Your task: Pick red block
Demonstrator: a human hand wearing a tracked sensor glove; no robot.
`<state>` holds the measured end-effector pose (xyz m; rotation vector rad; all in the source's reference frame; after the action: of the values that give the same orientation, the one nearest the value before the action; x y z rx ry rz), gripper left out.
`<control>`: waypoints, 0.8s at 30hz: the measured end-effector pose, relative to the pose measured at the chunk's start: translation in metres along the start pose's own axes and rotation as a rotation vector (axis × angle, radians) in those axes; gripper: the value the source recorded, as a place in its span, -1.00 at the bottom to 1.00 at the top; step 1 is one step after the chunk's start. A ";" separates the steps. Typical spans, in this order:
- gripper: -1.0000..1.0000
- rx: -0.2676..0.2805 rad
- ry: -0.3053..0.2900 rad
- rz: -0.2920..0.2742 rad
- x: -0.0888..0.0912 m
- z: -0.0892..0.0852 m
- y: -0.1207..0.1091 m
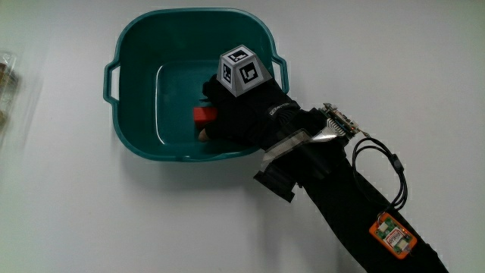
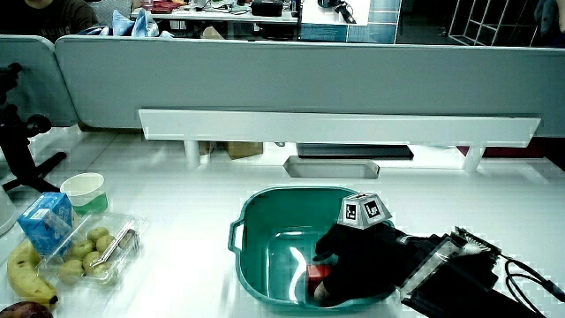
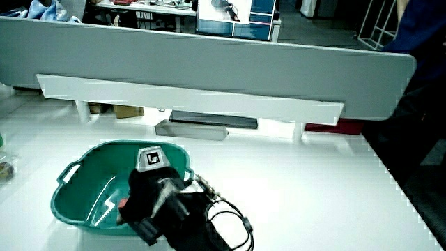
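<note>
So the hand [image 1: 241,114] is reaching down inside the teal tub [image 1: 136,57], fingers curling around the red block [image 1: 203,115], which is sitting on the tub's floor near the wall closest to the person.

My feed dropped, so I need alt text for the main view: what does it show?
A gloved hand reaches into a teal plastic tub and closes on a red block lying on the tub's floor. The tub sits on a white table, and a patterned cube rides on the glove's back.
</note>
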<state>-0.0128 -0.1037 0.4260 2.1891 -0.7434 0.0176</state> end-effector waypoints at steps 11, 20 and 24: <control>0.65 0.013 -0.016 -0.009 -0.002 -0.001 0.003; 0.84 0.000 -0.023 -0.004 -0.003 -0.001 0.004; 0.92 0.033 -0.062 -0.003 -0.006 0.000 0.002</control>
<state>-0.0187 -0.1020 0.4256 2.2310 -0.7792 -0.0396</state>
